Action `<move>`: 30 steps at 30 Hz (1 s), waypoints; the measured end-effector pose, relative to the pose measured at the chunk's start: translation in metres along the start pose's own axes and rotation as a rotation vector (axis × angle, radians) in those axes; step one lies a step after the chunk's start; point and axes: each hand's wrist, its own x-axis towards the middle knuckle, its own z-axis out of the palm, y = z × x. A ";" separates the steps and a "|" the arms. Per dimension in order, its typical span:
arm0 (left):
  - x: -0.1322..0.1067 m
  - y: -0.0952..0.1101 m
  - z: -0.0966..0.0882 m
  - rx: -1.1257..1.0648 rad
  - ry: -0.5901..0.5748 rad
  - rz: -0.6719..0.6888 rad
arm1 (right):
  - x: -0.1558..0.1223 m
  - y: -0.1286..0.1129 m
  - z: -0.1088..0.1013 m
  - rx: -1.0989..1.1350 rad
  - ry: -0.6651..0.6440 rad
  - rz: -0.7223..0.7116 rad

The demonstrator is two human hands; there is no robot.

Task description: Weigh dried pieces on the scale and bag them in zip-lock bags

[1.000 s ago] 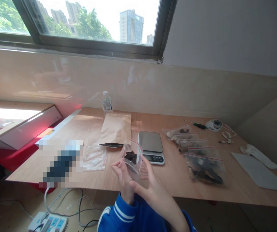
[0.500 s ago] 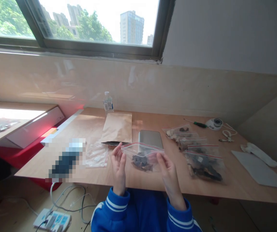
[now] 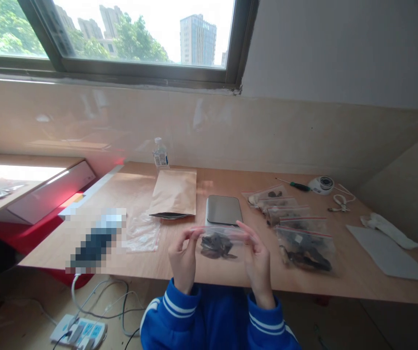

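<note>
A clear zip bag [image 3: 238, 249] with a red strip along its top hangs between my two hands, just above the table's front part. Dark, shrivelled pieces [image 3: 216, 245] lie inside it; their kind is unclear. My left hand [image 3: 184, 260] pinches the bag's upper left corner. At the upper right corner, my right hand [image 3: 258, 262] grips it between thumb and fingers. Behind the bag is a flat silver digital scale [image 3: 225, 209]. A brown paper pouch [image 3: 175, 192], its dark mouth facing me, lies further left.
Several filled zip bags [image 3: 305, 245] overlap on the right. Beyond them are a green-handled screwdriver [image 3: 299, 186], a white dome camera [image 3: 321, 185] and a grey sheet [image 3: 389, 255]. Flat clear bags [image 3: 141, 233] lie left; a bottle [image 3: 160, 153] stands behind. A power strip [image 3: 78, 332] is below.
Both hands have drawn the bag's top edge straight and lowered it slightly; it gaped before. My fingers have closed further round its corners. The view has shifted a little.
</note>
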 end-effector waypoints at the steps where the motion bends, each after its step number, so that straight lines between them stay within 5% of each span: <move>1: 0.000 -0.002 0.000 -0.004 0.026 -0.026 | 0.000 0.001 -0.003 -0.002 0.024 -0.009; 15: 0.003 -0.028 -0.009 -0.155 -0.097 -0.244 | 0.006 0.018 -0.026 -0.065 0.008 -0.052; 23: 0.003 -0.034 -0.014 -0.003 -0.055 -0.128 | 0.005 0.024 -0.034 -0.148 0.045 -0.111; 30: -0.009 -0.014 -0.001 0.092 -0.141 0.003 | -0.007 -0.008 -0.005 -0.173 -0.021 -0.334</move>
